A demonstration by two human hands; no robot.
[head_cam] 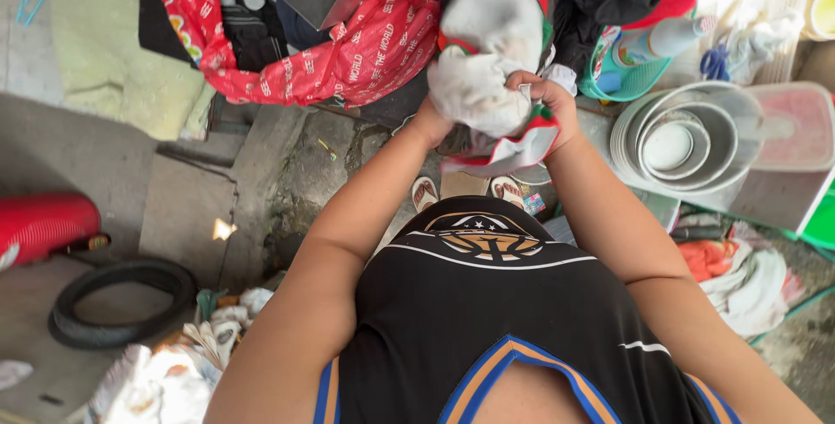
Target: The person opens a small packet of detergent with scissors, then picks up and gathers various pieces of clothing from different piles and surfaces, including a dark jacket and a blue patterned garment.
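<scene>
A white cloth [485, 59] with red and green trim is bunched up in front of my chest, above my sandalled feet [465, 189]. My left hand [432, 120] is under its lower left side, mostly hidden by the fabric. My right hand [548, 100] is closed around the cloth's lower right part, fingers curled into it. Both forearms reach forward from my black sleeveless shirt.
A red printed cloth [348, 50] lies over a pile of clothes ahead. Nested metal basins [687, 141] and a pink-lidded box [796, 128] stand at right, a green basket [635, 72] behind them. A tyre [122, 302] and a red ribbed object [43, 226] lie at left on the concrete.
</scene>
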